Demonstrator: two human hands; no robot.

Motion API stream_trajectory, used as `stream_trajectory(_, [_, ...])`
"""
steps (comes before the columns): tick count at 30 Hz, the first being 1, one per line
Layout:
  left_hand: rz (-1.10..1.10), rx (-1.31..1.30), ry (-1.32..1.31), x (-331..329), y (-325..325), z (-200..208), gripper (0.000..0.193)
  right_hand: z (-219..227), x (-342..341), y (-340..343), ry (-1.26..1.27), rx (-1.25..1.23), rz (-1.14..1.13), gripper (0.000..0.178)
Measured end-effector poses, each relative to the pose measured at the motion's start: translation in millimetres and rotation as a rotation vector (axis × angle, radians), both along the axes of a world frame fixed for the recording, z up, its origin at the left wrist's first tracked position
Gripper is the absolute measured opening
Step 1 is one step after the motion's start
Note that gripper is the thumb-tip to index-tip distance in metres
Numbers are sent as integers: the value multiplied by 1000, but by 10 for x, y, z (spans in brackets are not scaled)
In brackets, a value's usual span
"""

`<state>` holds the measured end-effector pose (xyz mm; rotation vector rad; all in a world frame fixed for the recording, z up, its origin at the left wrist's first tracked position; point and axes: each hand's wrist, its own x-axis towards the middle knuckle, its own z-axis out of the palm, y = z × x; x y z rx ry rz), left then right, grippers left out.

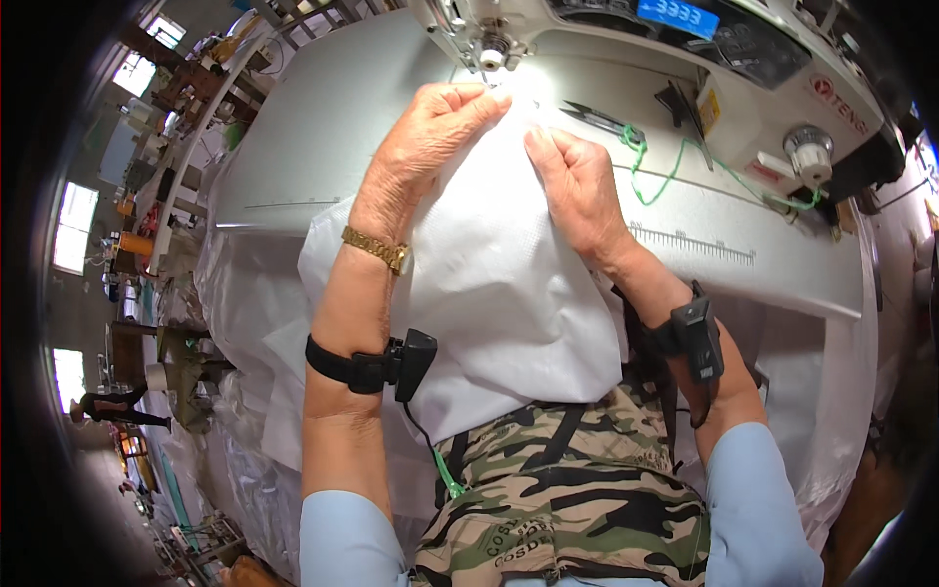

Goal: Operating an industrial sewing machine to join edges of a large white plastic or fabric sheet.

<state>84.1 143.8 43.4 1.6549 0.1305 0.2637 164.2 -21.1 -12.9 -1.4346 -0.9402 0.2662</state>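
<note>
White fabric (489,284) hangs from the sewing machine's bed over its front edge and down onto my lap. My left hand (430,137) pinches the fabric's upper left edge, close to the lit needle area (494,73) of the sewing machine (479,29). On the other edge, a little nearer to me, my right hand (582,191) is closed on the same fabric with thumb and fingers together. Glare from the lamp washes out the cloth between the two hands.
Thread snips (597,119) on a green cord (665,181) lie right of the needle. A ruler scale (694,243) runs along the table's front edge. The handwheel-like knob (810,152) is at the right. Far left, another person (122,406) stands in the workshop.
</note>
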Motion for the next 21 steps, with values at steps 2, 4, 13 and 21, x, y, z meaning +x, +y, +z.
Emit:
stream_trajectory(2, [71, 11, 36, 43, 57, -97, 19, -9, 20, 63, -108, -58, -56, 31])
stream_trajectory(4, [132, -10, 90, 54, 0, -157, 19, -24, -45, 39, -534, -155, -206, 15])
stream_trajectory(13, [260, 133, 214, 222, 198, -456, 31, 55, 17, 226, -1011, -624, -168, 19])
stream_trajectory(21, [176, 385, 334, 248, 425, -673, 34, 3, -23, 323, -1133, -678, -178, 8])
